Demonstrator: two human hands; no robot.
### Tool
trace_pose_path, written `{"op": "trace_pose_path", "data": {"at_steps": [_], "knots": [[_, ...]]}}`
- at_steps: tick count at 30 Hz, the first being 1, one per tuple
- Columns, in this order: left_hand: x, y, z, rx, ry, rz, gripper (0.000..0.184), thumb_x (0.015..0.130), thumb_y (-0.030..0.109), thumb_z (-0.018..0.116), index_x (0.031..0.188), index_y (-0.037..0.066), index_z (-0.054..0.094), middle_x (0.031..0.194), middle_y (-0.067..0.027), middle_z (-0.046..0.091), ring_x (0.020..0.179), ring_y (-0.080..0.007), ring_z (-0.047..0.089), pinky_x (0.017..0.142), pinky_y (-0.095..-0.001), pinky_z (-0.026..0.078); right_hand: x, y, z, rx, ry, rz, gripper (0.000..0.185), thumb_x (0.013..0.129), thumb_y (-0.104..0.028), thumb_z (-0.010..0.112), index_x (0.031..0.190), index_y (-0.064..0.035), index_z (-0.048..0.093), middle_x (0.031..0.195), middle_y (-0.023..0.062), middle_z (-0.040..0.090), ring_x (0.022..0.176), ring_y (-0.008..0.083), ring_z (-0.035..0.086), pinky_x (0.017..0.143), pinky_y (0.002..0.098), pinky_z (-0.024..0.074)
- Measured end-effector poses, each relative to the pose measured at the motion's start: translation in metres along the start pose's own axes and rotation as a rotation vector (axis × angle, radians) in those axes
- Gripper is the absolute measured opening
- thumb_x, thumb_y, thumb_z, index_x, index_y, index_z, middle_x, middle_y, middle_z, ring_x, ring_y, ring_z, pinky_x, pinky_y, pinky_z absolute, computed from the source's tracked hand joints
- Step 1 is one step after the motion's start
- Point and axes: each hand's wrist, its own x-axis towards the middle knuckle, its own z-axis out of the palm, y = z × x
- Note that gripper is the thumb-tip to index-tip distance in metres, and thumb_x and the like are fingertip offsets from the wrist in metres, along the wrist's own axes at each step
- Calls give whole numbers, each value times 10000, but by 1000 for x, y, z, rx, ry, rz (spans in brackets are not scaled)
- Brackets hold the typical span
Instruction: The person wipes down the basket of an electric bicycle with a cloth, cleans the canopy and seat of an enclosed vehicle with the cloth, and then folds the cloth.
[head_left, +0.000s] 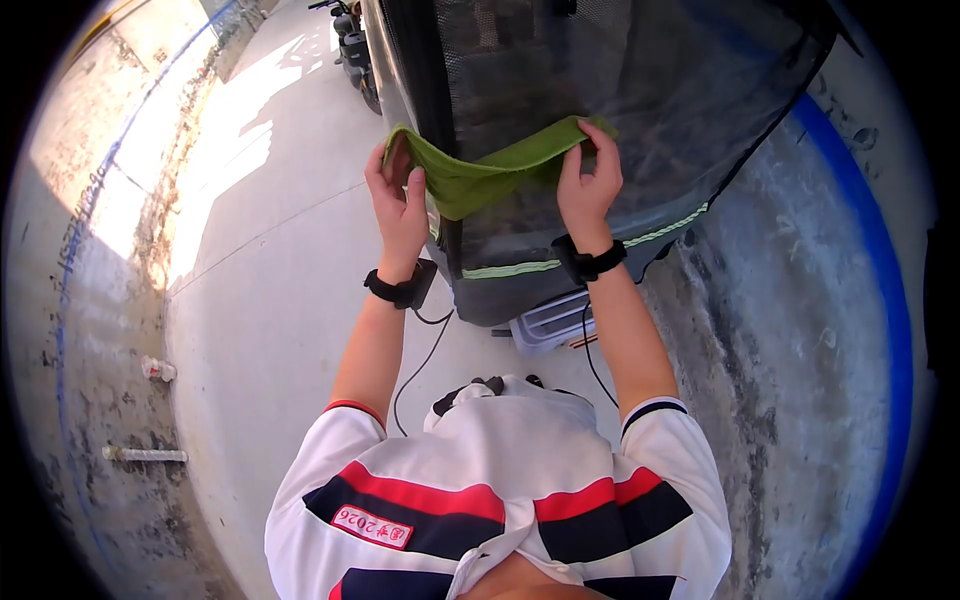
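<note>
A green cloth [470,180] is stretched between my two hands, its middle sagging in front of a dark, see-through cover [640,110]. My left hand [401,205] pinches the cloth's left end, with the thumb in front. At the right end, my right hand [590,185] grips the upper corner between thumb and fingers. Both wrists carry black straps with small devices and cables. Along the lower part of the cover runs a pale green reflective strip [510,269].
A grey plastic crate [545,328] lies beneath the cover. A parked scooter [355,55] is at the top. Two pipe stubs [145,454] stick out of the left wall [110,330]. The right wall [790,330] has a blue band.
</note>
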Motion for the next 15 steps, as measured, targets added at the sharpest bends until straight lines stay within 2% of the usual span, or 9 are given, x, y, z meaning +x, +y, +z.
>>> {"op": "trace_pose_path", "data": {"at_steps": [2,3,5,6,7,9,12,13,15], "knots": [[2,8,20,38,-49,73,652,966,79,579,1495,22,202,1534,-206,314,1425,-290,331,1154,-404,297,1,-5,6,-4,-18,-102,359,854,-8,650,1209,-22,601,1116,165,661,1011,359,626,902,406,491],[3,7,25,-21,-49,21,843,873,81,699,1519,-6,164,1527,-208,300,1392,-290,367,1122,-382,328,1,-10,12,7,-39,-118,400,848,-12,659,1239,-22,580,1152,172,649,1046,374,611,929,420,477],[4,4,30,101,-72,-14,852,865,78,706,1517,-13,165,1524,-210,303,1393,-292,363,1117,-375,330,-2,-15,23,52,-121,-121,580,813,-39,699,1351,-19,484,1214,203,609,1106,407,574,979,442,452],[4,2,31,162,-83,-33,857,861,77,710,1515,-17,166,1523,-212,304,1394,-294,362,1114,-371,332,-3,-18,30,95,-160,-116,613,805,-42,703,1369,-20,462,1206,206,605,1096,412,574,978,445,450],[5,-4,31,215,-75,-6,841,865,70,697,1518,-4,173,1480,-211,377,1344,-296,436,1076,-365,378,-3,-20,37,136,-200,-109,647,797,-45,707,1386,-20,441,1198,208,602,1086,417,575,976,448,448],[3,-8,29,177,-104,-89,807,877,63,674,1519,12,188,1428,-207,447,1290,-291,495,1045,-363,410,-5,-30,44,162,-308,-68,726,783,-42,689,1437,-19,375,1166,222,579,1073,432,559,975,463,431],[-5,-13,26,143,-131,-123,754,892,47,641,1513,27,214,1347,-199,536,1221,-285,561,1007,-360,445,-11,-31,62,223,-350,-115,714,791,-35,652,1447,-19,369,1181,235,550,1101,436,536,967,473,422],[-7,-15,25,136,-137,-118,736,896,41,630,1511,31,224,1319,-196,563,1200,-284,579,996,-360,454,-14,-30,68,238,-348,-107,689,812,-35,606,1453,-3,355,1199,249,533,1113,439,519,958,464,424],[-13,-17,23,129,-141,-154,715,897,36,624,1500,26,242,1310,-197,572,1205,-282,576,999,-360,452,-21,-29,72,254,-349,-100,664,829,-52,589,1448,9,356,1198,248,535,1091,439,523,952,464,425]]}}
